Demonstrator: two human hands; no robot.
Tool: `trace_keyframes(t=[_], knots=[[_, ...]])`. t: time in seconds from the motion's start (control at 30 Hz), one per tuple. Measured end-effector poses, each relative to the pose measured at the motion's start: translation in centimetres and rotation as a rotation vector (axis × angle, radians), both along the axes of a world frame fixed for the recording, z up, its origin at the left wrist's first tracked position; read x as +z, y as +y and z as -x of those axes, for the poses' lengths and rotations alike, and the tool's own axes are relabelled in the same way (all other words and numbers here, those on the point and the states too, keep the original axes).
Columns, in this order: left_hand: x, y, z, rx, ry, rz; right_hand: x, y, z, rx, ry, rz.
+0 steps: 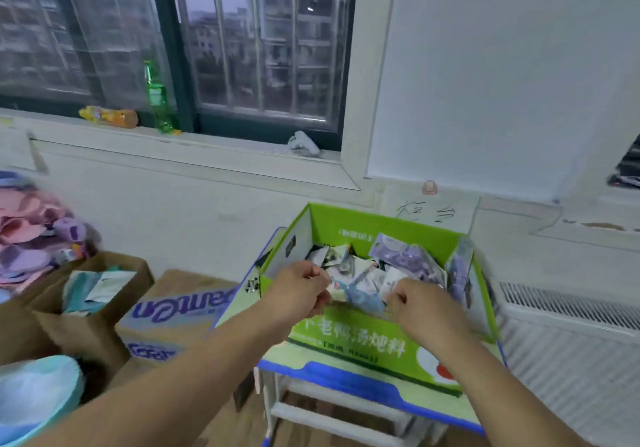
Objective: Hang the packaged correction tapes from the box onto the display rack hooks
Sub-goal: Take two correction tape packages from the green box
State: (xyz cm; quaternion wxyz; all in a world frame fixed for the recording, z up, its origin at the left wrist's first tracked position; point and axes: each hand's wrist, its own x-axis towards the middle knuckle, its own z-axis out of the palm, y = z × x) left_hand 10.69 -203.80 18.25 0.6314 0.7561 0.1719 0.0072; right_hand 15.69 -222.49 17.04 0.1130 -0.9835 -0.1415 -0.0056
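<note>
A green cardboard box point(388, 228) stands on a small blue-edged table point(346, 381). It holds a loose heap of packaged correction tapes point(401, 263), mostly white and purple. Over the box's near edge, my left hand point(298, 290) and my right hand point(422, 304) have their fingers curled on the two ends of one pale package point(356, 292) from the heap. The image is blurred, so the exact grip is hard to read. No display rack or hook is in view.
Brown cardboard boxes point(104, 311) and a purple-printed carton point(173, 315) stand on the floor to the left. A pink and purple pile point(31, 232) lies far left. A green bottle point(157, 100) stands on the window sill. A white radiator point(568, 349) is at the right.
</note>
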Motion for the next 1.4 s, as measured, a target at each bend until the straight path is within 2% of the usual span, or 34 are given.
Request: trace_keyframes(t=[0.17, 0.4, 0.53, 0.6, 0.73, 0.83, 0.97, 1.1, 1.17, 1.23, 1.3, 1.4], knots=[[-1.9, 1.3, -9.7, -0.133, 0.086, -0.072, -1.7, -0.8, -6.4, -0.167, 0.072, 0.074], [-5.4, 0.7, -16.0, -0.210, 0.215, -0.084, -5.6, -3.4, -15.6, -0.435, 0.035, 0.068], [-5.8, 0.2, -17.8, -0.252, 0.251, -0.083, -7.1, -4.5, -19.6, -0.362, 0.132, 0.239], [-6.0, 0.0, -18.7, -0.254, 0.259, -0.091, -6.5, -4.4, -20.6, -0.309, 0.084, 0.246], [-6.4, -0.9, -20.3, -0.331, 0.206, -0.125, -2.9, -4.3, -21.7, -0.251, -0.047, -0.113], [-6.4, -1.5, -21.3, -0.367, 0.123, -0.061, -0.4, -4.1, -22.1, -0.141, 0.007, -0.378], [-6.6, -1.9, -21.5, -0.442, 0.106, 0.098, -0.2, -3.3, -22.4, -0.102, 0.172, -0.680], [-7.7, -1.1, -21.2, -0.347, 0.167, 0.323, -2.0, -2.0, -21.7, -0.232, 0.510, -1.207], [-7.6, -0.9, -21.1, -0.264, 0.208, 0.481, -3.3, -1.8, -21.5, -0.173, 0.717, -1.265], [-7.6, -0.6, -21.0, -0.217, 0.231, 0.529, -4.3, -1.8, -21.2, -0.066, 0.836, -1.288], [-7.6, -0.1, -20.9, -0.192, 0.249, 0.542, -4.9, -1.9, -21.2, -0.042, 0.890, -1.300], [-7.7, 0.7, -20.6, -0.162, 0.271, 0.535, -5.5, -1.7, -21.3, -0.047, 0.928, -1.212]])
